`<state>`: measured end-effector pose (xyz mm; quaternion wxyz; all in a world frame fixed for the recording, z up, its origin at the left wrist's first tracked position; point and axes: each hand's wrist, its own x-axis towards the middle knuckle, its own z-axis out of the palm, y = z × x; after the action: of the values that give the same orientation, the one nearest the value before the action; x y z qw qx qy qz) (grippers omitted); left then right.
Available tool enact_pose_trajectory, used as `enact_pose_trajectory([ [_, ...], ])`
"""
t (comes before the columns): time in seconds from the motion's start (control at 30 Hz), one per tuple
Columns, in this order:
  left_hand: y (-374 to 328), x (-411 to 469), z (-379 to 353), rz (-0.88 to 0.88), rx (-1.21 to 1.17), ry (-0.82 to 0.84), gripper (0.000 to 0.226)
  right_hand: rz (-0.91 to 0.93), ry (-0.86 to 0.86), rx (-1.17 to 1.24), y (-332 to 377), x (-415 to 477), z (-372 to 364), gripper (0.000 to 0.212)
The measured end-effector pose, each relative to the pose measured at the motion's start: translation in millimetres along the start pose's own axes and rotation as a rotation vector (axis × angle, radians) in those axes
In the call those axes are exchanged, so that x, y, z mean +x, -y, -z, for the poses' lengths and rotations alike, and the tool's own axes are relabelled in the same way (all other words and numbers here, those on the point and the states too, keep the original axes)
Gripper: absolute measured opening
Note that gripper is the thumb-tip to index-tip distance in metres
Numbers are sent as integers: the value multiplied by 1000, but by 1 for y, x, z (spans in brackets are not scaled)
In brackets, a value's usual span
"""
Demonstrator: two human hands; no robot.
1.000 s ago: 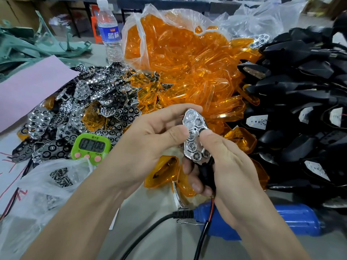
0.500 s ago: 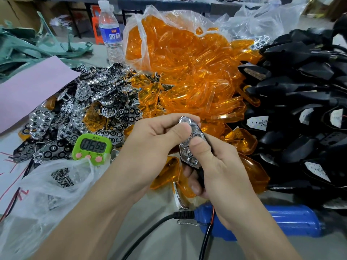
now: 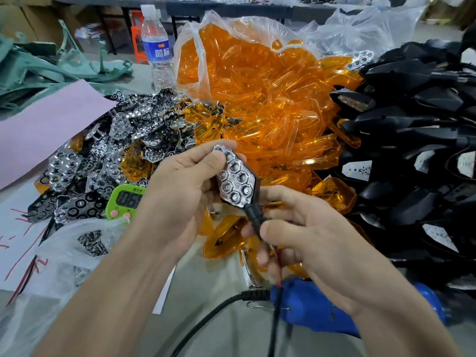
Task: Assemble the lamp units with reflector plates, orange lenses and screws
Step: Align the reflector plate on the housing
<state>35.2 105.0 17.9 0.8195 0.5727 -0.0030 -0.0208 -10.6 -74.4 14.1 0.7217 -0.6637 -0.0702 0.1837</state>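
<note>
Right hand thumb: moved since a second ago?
Yes. On the right hand, the thumb slid off the reflector plate down toward the blue tool, onto the black stalk.

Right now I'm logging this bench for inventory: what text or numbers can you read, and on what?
"蓝标", likely: water bottle label.
"06", remainder behind left hand: green timer display.
Timer's top print: too small.
Red pen marks, white paper: illegible.
</note>
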Motion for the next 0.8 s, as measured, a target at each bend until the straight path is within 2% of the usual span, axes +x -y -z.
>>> enact_pose_trajectory([
  [0.17,3,2,2,-22,-7,24,23,116,-100,-41,-3,2,-8,36],
  [0.37,2,2,7,-101,216,113,28,103,-105,61,-5,3,-14,34],
  [0.5,-3,2,11,-77,156,141,30,60,-37,164,-4,3,-11,37],
  [0.63,-10,4,14,-46,19,110,38,-51,131,327,1,1,-11,48],
  [0.7,-16,5,19,-27,-12,84,41,-142,216,337,1,-1,-14,38],
  [0.8,-24,7,28,-5,2,58,48,-184,304,253,0,-3,-17,9],
])
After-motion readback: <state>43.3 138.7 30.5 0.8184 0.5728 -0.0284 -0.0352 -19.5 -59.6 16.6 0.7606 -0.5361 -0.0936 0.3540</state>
